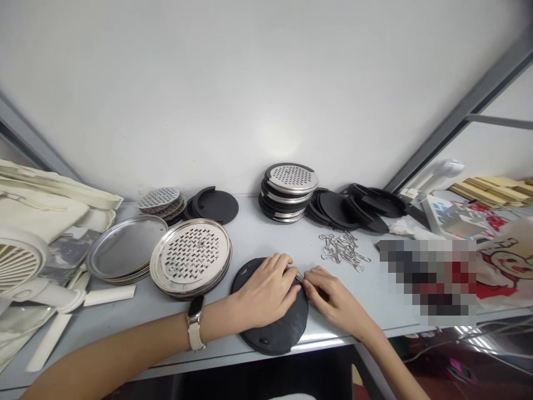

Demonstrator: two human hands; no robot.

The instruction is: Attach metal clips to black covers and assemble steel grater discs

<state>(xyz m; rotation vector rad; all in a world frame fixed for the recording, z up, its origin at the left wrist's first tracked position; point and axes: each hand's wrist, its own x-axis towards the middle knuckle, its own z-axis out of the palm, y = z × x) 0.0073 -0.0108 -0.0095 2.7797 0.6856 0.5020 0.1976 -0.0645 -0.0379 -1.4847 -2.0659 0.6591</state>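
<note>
A round black plastic disc (277, 330) lies on the table's front part, right before me. My left hand (266, 291) is laid over it with bent fingers, gripping it near its right upper edge. Thumb and fingertips of my right hand (331, 297) are pinched together at that same edge, on a thin metal wire clip (298, 276); most of the clip is hidden by the fingers. Beyond my right hand is a loose pile of bent wire clips (343, 249). To the left of the disc, a stack of shiny grater plates (194, 253) sits close to my left forearm.
Plain metal plates (127, 247) are stacked at left, near a white handheld fan (25, 266). Along the wall stand small grater discs (158, 200), black discs (216, 205), a stack of assembled graters (291, 180) and black rings (370, 203). A printed bag (506, 266) lies at right.
</note>
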